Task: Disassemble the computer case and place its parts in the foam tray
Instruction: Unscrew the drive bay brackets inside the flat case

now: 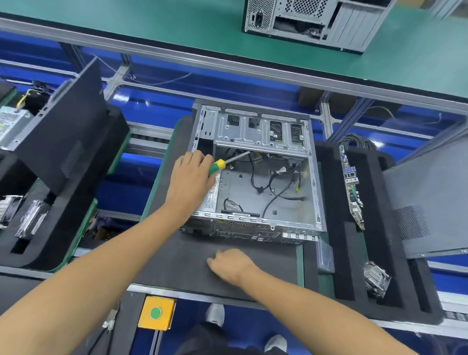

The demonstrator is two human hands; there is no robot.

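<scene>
Opened computer case [257,173] lying on its side on a dark foam work mat [218,265], side panel off, interior exposed to the head camera. Motherboard bay already bare; only loose black cables [278,184] and the drive cage [259,132] along the far edge left inside. Left hand [191,175] curled round the green-and-yellow handle of a screwdriver [222,163], shaft angled up and to the right, tip lost against the underside of the drive cage. Right hand [231,265] resting knuckles-up on the mat just in front of the case, fingers loosely bent, holding nothing.

Foam tray [330,208] immediately to the right of the case, touching the mat: motherboard [351,188] standing on edge in a slot, a bundle of cables [359,141] at its far end, a bagged finned part [376,280] in a nearer pocket, grey side panel [436,197] leaning against the outer edge. Second tray with other removed parts to the left [64,223].

Step in hand, by judgement: late-stage removal, screwdriver addressing a fastener near the drive cage or power supply corner. Next move likely calling for firm seating of the tip in the screw head, steadying of the chassis with the free hand, and care to keep cables clear of the tool.
</scene>
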